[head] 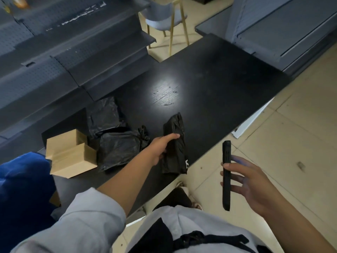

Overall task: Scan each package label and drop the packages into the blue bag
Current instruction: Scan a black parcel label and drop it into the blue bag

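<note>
At a dark bench (209, 73), a person's left hand (160, 147) grips a slim black plastic-wrapped package (176, 143) near the bench's front edge, fingers curled over its top, while the right hand (249, 183) holds a black handheld scanner (226, 175) upright just off the bench, pinched between thumb and loosely spread fingers. Two more black-wrapped packages (116, 145) and two cardboard boxes (70, 154) lie at the bench's left end, beside the blue bag (23, 189), with grey shelving (54, 57) behind.

Black package (175, 143), blue bag (23, 189), tan boxes (71, 154)
</note>
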Available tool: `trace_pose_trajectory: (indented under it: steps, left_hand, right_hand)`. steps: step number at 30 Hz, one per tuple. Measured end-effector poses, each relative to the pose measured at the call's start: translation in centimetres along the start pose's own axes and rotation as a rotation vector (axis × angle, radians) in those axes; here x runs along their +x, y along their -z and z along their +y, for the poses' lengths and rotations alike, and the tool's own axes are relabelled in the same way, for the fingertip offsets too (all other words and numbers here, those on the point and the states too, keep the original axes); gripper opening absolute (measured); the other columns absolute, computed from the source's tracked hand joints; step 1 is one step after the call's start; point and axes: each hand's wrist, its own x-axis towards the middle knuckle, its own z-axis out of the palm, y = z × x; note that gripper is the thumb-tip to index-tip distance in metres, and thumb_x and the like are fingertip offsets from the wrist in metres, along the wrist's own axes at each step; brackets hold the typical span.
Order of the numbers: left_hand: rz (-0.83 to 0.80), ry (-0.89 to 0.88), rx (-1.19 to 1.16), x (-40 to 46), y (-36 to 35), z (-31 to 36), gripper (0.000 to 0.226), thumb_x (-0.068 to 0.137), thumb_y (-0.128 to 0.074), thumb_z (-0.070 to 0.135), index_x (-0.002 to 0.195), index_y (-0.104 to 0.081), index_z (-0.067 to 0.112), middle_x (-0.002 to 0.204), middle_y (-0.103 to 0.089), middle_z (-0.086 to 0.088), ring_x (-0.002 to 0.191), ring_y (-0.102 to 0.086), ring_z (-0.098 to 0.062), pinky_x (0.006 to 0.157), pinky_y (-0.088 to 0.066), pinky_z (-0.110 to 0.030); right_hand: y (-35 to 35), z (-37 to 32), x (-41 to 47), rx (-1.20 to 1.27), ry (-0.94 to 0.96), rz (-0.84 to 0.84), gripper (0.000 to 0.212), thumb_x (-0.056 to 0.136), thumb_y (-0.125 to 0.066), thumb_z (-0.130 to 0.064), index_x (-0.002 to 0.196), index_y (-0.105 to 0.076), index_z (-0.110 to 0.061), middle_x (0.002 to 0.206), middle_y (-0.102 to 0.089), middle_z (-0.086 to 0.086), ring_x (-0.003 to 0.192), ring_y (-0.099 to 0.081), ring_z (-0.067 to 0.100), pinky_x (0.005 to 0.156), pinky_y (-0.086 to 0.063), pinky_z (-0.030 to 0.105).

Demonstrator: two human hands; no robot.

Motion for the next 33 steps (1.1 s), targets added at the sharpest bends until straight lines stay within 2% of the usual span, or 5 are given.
trace_pose_trajectory:
  steps: [7, 12, 15, 21, 33]
  left_hand:
    - [-0.205, 0.138, -0.179, 4.7, -2.8, 6.4, 0.034, 0.082, -0.069, 0.055, 0.085, -0.063, 0.022, 0.062, -0.065, 0.002, 0.064, -0.059, -0.016, 0.069, -0.043, -0.030]
    - [-0.385, 0.080, -0.648, 8.7, -3.3, 6.9, 0.062, 0.088, -0.062, 0.053, 0.132, -0.065, 0.009, 0.128, -0.069, -0.016, 0.121, -0.064, -0.036, 0.106, -0.046, -0.051]
    - [-0.239, 0.074, -0.738, 10.5, -3.5, 6.5, 0.048, 0.096, -0.058, 0.040, 0.131, -0.065, 0.010, 0.128, -0.068, -0.013, 0.114, -0.066, -0.032, 0.099, -0.052, -0.047]
    - [0.283, 0.026, -0.403, 10.0, -2.6, 4.4, 0.009, 0.098, -0.061, 0.011, 0.099, -0.066, 0.018, 0.101, -0.067, -0.004, 0.092, -0.063, -0.017, 0.081, -0.055, -0.029]
    - [0.376, -0.361, 1.034, 7.8, -11.1, 6.7, 0.079, 0.089, -0.056, 0.066, 0.150, -0.036, 0.020, 0.148, -0.042, -0.007, 0.128, -0.043, -0.029, 0.101, -0.039, -0.041]
  right_hand:
    - [-1.4, -3.7, 3.0, -0.018, -0.035, 0.089, 0.027, 0.090, -0.070, -0.011, 0.115, -0.068, -0.020, 0.107, -0.068, 0.013, 0.102, -0.064, 0.032, 0.075, -0.056, 0.042]
    - [-1.4, -6.3, 5.8, -0.027, -0.042, 0.172, 0.041, 0.079, -0.080, -0.019, 0.118, -0.068, -0.018, 0.105, -0.065, 0.011, 0.105, -0.062, 0.035, 0.087, -0.057, 0.051]
    - [-1.2, -7.0, 7.4, -0.060, -0.086, 0.210, 0.068, 0.062, -0.080, -0.030, 0.127, -0.065, -0.015, 0.110, -0.063, 0.011, 0.107, -0.060, 0.036, 0.093, -0.054, 0.054]
    - [-1.7, -8.0, 9.9, -0.156, -0.136, 0.200, 0.080, 0.055, -0.083, -0.034, 0.131, -0.062, -0.019, 0.124, -0.060, 0.014, 0.119, -0.058, 0.040, 0.101, -0.051, 0.059]
    - [-0.5, -14.2, 16.3, -0.290, -0.112, 0.026, 0.042, 0.083, -0.077, -0.022, 0.124, -0.068, -0.014, 0.109, -0.074, 0.009, 0.107, -0.066, 0.034, 0.084, -0.056, 0.046]
